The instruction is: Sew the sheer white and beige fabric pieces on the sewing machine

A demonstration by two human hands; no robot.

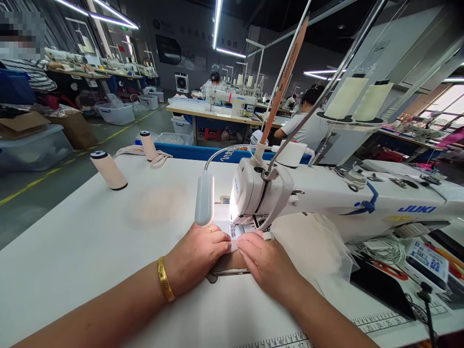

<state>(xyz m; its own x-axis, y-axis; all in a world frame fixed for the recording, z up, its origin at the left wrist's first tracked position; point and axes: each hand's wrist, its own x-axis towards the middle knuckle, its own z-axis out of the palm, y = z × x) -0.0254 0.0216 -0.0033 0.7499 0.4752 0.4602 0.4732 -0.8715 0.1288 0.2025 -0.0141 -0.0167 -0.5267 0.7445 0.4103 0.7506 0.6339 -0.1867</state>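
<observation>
A white JUKI sewing machine [315, 193] stands over the work, its needle area lit from the side. My left hand [197, 256], wearing a gold bangle and a ring, is closed at the left of the presser foot with its fingertips on a small piece of white fabric [234, 245]. From the right, my right hand [270, 263] pinches the same piece with thumb and fingers close to the foot. Most of the fabric is hidden under the fingers. A small grey lamp [205, 199] hangs just beyond my left hand.
Two pale thread cones [109, 171] [148, 146] stand at the table's far left. Sheer fabric [311, 241] lies right of the needle. A black flat object [380, 285], a box [427, 263] and printed rulers [391, 321] are at right. Other people sit at machines behind.
</observation>
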